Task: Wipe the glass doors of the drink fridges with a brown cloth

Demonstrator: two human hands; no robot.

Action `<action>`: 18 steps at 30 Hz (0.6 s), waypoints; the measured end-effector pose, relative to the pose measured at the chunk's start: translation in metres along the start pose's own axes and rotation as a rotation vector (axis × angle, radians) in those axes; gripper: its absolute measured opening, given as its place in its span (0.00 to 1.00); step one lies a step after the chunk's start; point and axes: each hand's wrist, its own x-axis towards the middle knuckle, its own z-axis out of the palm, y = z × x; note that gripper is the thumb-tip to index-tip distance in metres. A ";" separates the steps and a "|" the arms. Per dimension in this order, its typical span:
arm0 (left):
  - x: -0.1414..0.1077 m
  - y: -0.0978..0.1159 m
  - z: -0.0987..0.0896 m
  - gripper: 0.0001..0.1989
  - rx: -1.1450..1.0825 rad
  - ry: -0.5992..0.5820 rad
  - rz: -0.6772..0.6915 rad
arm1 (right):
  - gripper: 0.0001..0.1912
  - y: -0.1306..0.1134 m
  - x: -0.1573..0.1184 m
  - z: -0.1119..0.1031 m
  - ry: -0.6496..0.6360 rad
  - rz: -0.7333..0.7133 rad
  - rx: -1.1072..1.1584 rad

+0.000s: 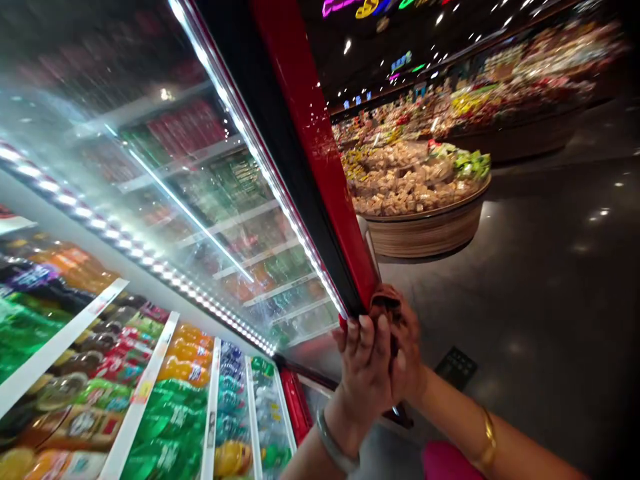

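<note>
The glass door of a lit drinks cooler stands open, its red frame slanting down toward my hands. My left hand, with a pale bangle at the wrist, has its fingers stretched out against the lower part of the door's edge. Close beside it is my right hand, below a gold bracelet, its fingers curled around something brown and crumpled at the frame. What this brown thing is cannot be made out. The hands overlap in view, and the right palm is partly hidden.
Rows of bottles fill the cooler's shelves at the lower left, with white shelf edges between them. Beyond the door stands a round wood-sided display heaped with packaged goods. More displays extend behind it over the dark floor.
</note>
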 end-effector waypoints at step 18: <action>-0.006 0.064 -0.016 0.36 0.743 -0.036 -0.330 | 0.27 0.013 0.007 0.011 -0.172 -0.187 0.710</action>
